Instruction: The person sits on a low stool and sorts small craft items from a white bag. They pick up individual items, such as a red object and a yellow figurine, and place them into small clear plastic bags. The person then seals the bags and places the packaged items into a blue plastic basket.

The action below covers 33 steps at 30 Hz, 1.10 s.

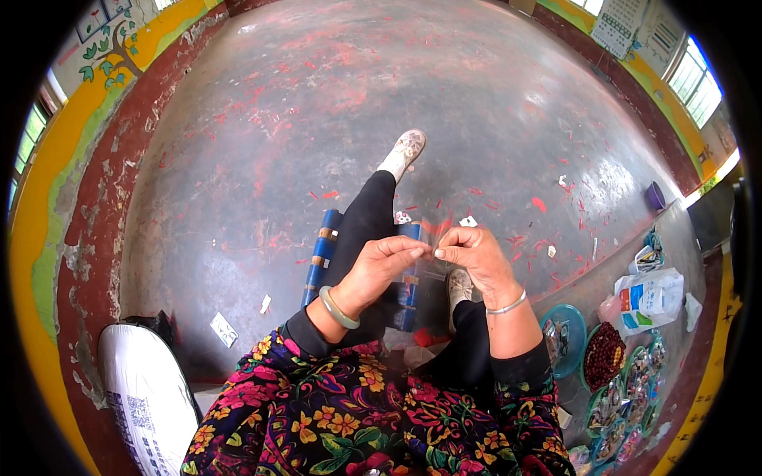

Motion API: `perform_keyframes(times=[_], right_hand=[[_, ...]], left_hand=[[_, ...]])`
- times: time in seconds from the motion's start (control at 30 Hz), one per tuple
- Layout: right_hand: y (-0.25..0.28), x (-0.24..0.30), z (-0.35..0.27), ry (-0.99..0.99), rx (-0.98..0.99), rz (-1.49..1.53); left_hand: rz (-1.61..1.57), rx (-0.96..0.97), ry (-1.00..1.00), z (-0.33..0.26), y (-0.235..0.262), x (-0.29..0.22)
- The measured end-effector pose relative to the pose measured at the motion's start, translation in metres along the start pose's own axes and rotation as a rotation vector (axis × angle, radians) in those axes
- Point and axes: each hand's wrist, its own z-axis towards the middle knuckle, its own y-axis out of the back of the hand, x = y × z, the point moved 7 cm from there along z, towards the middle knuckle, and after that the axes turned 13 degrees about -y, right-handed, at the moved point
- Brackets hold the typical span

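The left hand (381,274) and right hand (479,260) meet fingertip to fingertip above the far end of the right bar of a blue stand (409,278). Each pinches thumb against finger, closed on a thin piece of clear plastic (439,230) with blurred red streaks; its exact shape cannot be made out. The plastic is just beside the far end of that same bar.

A pale green bangle (339,308) circles the left wrist, and a silver bangle (506,305) the right. One leg in black trousers (363,210) stretches between the stand's two bars, its pale shoe (409,145) beyond the stand; the other shoe (459,285) is just right of it.

Red scraps (540,205) litter the floor (333,119) beyond the stand. Left of it lie a white card (224,329) and, farther out, a white sack (147,397). Well to its right stand a teal basin (583,335), a heap of dark red beads (605,357), a white plastic bag (665,292) and, farther off, a purple bowl (656,195).
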Motion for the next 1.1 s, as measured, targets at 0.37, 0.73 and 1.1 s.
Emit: perform_keyframes(times=[0.37,0.73,1.1], right_hand=[[-0.007,0.004,-0.003,-0.053,-0.033,-0.003],[-0.007,-0.001,0.000,-0.071,-0.029,-0.058],[-0.004,-0.001,0.001,-0.023,-0.081,-0.112]], left_hand=[[0.050,-0.200,0.001,-0.003,0.013,0.000],[0.065,-0.217,0.023,-0.004,0.014,0.006],[0.050,-0.235,0.065,-0.004,0.013,0.007]])
